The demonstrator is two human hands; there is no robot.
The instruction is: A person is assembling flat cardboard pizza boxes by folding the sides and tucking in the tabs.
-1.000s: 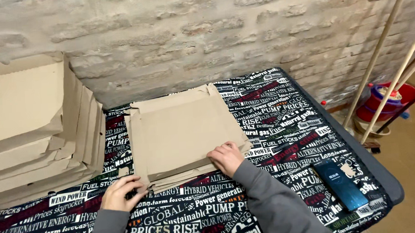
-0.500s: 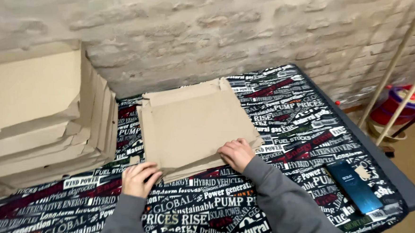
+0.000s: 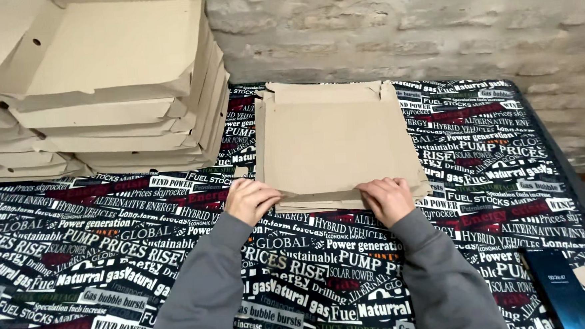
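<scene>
A stack of flat, unfolded brown cardboard box blanks (image 3: 335, 142) lies in the middle of the table. My left hand (image 3: 249, 199) rests curled at the stack's near left corner, fingers touching the edge of the top sheet. My right hand (image 3: 387, 197) grips the near right edge of the stack, fingers curled over it. Both arms wear grey sleeves.
A tall pile of assembled cardboard boxes (image 3: 102, 88) stands at the back left. The table has a black cloth with printed words (image 3: 111, 261). A dark blue flat packet (image 3: 566, 287) lies at the near right edge. A brick wall (image 3: 418, 24) runs behind.
The view has swung left and down, so the box pile looms larger. My left hand moved up from the cloth onto the stack's near left corner; my right hand stays at the near edge.
</scene>
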